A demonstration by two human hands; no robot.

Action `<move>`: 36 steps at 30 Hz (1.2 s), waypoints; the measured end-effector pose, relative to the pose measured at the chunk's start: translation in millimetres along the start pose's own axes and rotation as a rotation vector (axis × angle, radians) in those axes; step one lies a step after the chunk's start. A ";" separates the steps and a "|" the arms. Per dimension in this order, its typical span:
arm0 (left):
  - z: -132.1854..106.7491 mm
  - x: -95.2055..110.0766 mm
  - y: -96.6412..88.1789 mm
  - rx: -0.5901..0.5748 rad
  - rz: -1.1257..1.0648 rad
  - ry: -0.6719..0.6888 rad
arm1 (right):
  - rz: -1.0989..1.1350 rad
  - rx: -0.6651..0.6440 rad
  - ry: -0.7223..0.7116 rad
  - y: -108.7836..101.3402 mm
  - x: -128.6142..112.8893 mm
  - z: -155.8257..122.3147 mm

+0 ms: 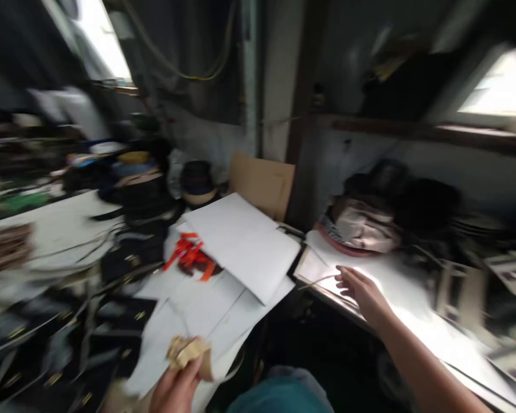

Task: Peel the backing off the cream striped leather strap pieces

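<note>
My left hand [176, 387] is at the bottom of the view, closed on a crumpled tan wad [184, 350] that looks like paper or cloth. It hovers over white sheets [223, 298] spread on the worktable. My right hand [361, 292] reaches out to the right onto a bright white surface [413, 310]. Its fingers lie by a thin pale strip [316, 281], and the grip is blurred. An orange ribbon [191, 255] lies on the sheets ahead of my left hand.
The view is motion-blurred. Black pieces with gold fittings [124, 258] pile at the left. A cardboard panel [262, 183] leans at the back. A pinkish bundle in a bowl [361, 229] sits at the right, near wooden frames [464, 287].
</note>
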State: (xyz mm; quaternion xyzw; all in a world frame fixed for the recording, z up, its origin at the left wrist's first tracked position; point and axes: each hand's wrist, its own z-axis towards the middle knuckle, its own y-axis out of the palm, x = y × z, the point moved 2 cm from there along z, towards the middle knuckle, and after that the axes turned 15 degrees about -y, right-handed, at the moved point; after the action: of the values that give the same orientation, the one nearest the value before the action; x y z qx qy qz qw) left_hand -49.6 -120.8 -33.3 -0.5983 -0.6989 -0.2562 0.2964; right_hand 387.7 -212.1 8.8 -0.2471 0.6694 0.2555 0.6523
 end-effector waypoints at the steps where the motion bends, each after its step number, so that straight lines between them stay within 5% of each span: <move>1: -12.0 -7.6 -10.6 0.023 -0.086 0.011 | -0.053 -0.220 0.018 46.2 11.5 -21.5; 3: -31.1 -14.5 -21.0 -0.093 -0.277 0.052 | -0.050 -0.724 0.018 129.2 18.7 -73.2; 6: -54.0 -15.3 -32.5 -0.027 -0.400 0.152 | 0.102 -1.186 0.036 208.5 1.7 -139.5; 9: -81.6 -22.3 -40.5 0.102 -0.495 0.240 | 0.174 -1.465 0.029 244.1 -16.8 -175.7; 12: -110.2 -35.7 -42.5 0.203 -0.575 0.285 | 0.097 -1.588 -0.110 254.3 -21.8 -194.5; 17: -147.4 -51.9 -37.0 0.339 -0.658 0.347 | 0.008 -1.622 -0.302 249.7 -17.9 -212.4; 21: -162.5 -58.2 -34.2 0.409 -0.639 0.436 | -0.081 -1.523 -0.667 246.1 -12.2 -201.0; 24: -169.7 -57.5 -41.6 0.739 -0.582 0.456 | -0.110 -1.433 -0.939 242.5 -8.4 -183.6; 26: -176.6 -48.7 -43.3 0.991 -0.432 0.517 | -0.131 -1.388 -1.030 237.9 -7.8 -171.7; 28: -183.5 -33.1 -34.9 1.109 -0.184 0.669 | -0.145 -1.359 -1.064 231.4 -9.2 -161.1; 31: -184.4 -11.0 -3.1 0.964 0.165 0.864 | -0.147 -1.307 -1.080 219.6 -14.3 -148.2; 36: -159.4 -2.2 49.1 0.599 0.257 0.826 | -0.058 -1.182 -1.034 199.8 -27.5 -131.5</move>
State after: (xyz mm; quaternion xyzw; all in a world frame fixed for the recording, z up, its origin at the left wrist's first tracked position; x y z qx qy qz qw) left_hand 16.3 -228.4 75.8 -0.4173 -0.4873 -0.2212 0.7345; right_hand 157.5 -150.3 42.6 -0.4202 0.0272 0.6348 0.6478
